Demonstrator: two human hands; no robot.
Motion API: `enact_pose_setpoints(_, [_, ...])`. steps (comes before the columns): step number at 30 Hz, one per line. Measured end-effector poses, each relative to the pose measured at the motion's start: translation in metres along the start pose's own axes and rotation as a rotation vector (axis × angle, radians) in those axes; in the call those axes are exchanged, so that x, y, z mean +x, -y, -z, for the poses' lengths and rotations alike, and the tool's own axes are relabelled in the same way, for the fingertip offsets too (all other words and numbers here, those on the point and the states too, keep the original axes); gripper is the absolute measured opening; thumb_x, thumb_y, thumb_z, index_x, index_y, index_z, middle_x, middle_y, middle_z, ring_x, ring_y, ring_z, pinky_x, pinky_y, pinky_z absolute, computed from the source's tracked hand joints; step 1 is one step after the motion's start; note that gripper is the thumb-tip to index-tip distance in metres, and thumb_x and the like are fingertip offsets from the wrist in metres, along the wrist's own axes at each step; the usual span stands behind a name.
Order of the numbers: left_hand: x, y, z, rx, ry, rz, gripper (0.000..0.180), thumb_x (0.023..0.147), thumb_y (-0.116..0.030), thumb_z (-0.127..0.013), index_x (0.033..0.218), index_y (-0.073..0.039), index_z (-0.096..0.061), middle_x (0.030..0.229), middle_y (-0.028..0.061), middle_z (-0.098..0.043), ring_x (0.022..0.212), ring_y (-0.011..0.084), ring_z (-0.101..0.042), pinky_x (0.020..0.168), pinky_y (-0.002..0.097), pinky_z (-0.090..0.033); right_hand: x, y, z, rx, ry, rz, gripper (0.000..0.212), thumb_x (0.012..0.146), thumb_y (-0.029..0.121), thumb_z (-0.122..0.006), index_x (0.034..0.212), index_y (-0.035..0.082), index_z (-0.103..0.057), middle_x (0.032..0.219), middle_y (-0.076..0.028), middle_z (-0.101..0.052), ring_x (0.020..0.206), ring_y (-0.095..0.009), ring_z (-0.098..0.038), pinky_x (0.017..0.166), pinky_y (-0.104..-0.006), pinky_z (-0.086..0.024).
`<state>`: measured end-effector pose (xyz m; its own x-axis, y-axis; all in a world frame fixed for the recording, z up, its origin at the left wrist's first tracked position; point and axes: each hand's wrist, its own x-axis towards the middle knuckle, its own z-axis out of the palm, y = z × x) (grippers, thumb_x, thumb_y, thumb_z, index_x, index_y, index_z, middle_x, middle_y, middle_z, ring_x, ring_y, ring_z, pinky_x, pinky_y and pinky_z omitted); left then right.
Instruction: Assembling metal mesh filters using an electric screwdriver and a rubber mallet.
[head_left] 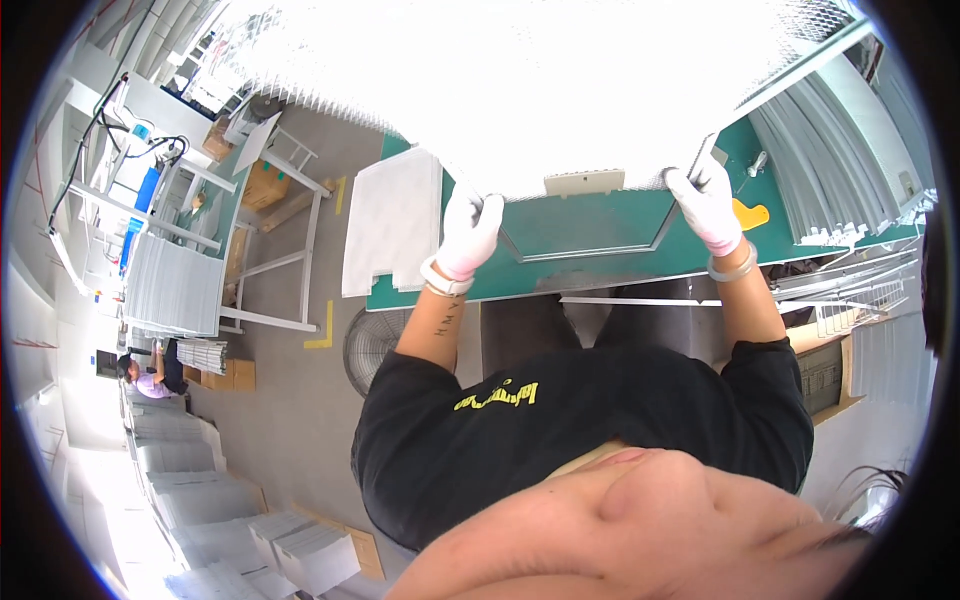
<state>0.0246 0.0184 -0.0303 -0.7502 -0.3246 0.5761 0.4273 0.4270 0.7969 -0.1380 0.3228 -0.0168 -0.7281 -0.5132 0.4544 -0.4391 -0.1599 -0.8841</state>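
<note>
With my left hand [470, 232], in a white glove, I grip the near left corner of a large, glaring white panel [560, 110]. My right hand [708, 205], gloved the same way, is closed on its near right corner. Toward its sides the panel shows a mesh-like texture; the glare hides most of its surface. A beige plate [585, 182] sits at the middle of the panel's near edge. The panel is raised over a green worktable [400, 288], where a thin grey rectangular frame [590, 252] shows between my hands.
White sheets [390, 225] lie on the table's left end. A yellow tool [750, 214] is beside my right hand, near stacked pale strips [825, 150]. A floor fan [372, 345] stands under the table's left side. Far left, a person [155, 375] is near stacked panels [175, 285].
</note>
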Motion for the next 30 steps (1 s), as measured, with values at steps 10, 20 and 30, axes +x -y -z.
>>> enact_pose_setpoints(10, [0.041,-0.052,-0.021,0.058,-0.335,-0.203,0.005,0.089,0.001,-0.066,0.088,-0.001,-0.061,0.069,-0.0039,-0.049,0.063,0.0043,-0.040,0.055,0.0211,-0.035,0.024,0.042,-0.034,-0.157,-0.515,0.167,0.020,0.091,0.011,-0.072,0.079,0.005,-0.057,0.065,0.006,-0.047,0.061,-0.001,-0.040,0.053,-0.0205,-0.034])
enact_pose_setpoints(20, [0.024,-0.040,-0.010,0.027,-0.341,-0.184,0.030,0.085,0.003,-0.069,0.071,-0.008,-0.045,0.067,-0.0033,-0.045,0.061,0.0044,-0.037,0.053,0.0227,-0.033,0.018,0.036,-0.019,-0.027,-0.369,0.112,0.007,0.094,0.008,-0.066,0.096,0.003,-0.061,0.068,0.007,-0.048,0.061,-0.002,-0.040,0.053,-0.0210,-0.035])
enact_pose_setpoints(30, [-0.031,0.025,-0.032,-0.174,-0.213,0.197,0.022,0.090,-0.003,-0.067,0.111,0.002,-0.064,0.093,0.0020,-0.070,0.079,0.0069,-0.061,0.071,0.0237,-0.050,-0.027,-0.059,-0.023,0.081,-0.080,-0.043,0.033,0.097,0.008,-0.056,0.128,-0.003,-0.055,0.111,-0.003,-0.064,0.098,-0.009,-0.057,0.089,-0.0268,-0.047])
